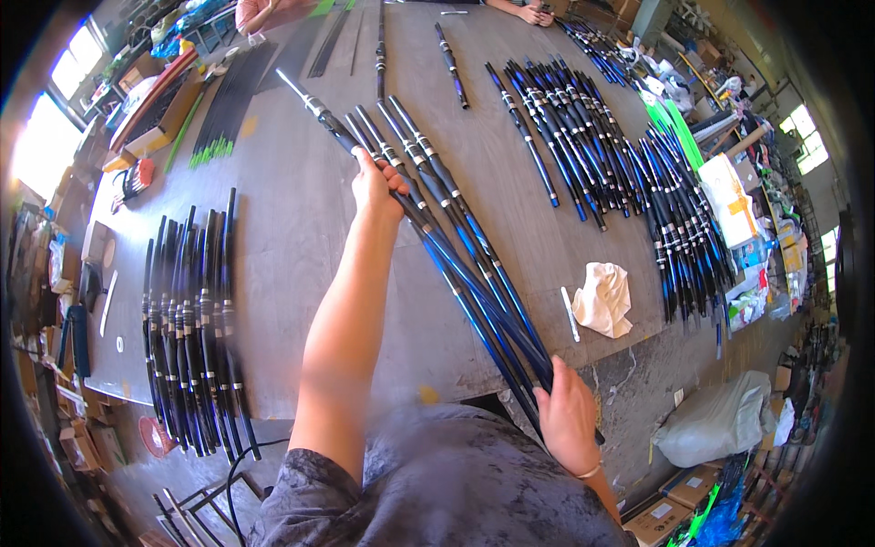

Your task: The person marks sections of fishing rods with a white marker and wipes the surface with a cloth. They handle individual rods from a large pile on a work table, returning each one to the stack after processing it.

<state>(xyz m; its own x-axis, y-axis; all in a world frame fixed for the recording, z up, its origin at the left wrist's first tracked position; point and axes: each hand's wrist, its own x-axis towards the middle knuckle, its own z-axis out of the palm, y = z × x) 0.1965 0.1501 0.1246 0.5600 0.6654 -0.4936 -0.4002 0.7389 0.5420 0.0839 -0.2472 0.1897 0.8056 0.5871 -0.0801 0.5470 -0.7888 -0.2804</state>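
Left hand closed on a blue-black rod over the table

Through the head camera I see the left hand [375,187] wrapped around a blue-black rod [324,118], gripping its upper part. The rod slants across the grey table [283,191], its thin pale tip pointing up and left, its lower stretch running down to the right hand [570,419]. That hand lies over the lower ends, back toward me; I cannot tell how firmly its fingers close. Just beside the rod, several similar rods [442,178] lie side by side. To the right I make out a crumpled white cloth [603,299], with a narrow white stick [570,314] next to it. A row of rods [191,337] sits at the left, and a larger pile [574,128] at the far right. Across the table I catch a co-worker's hand [531,13].
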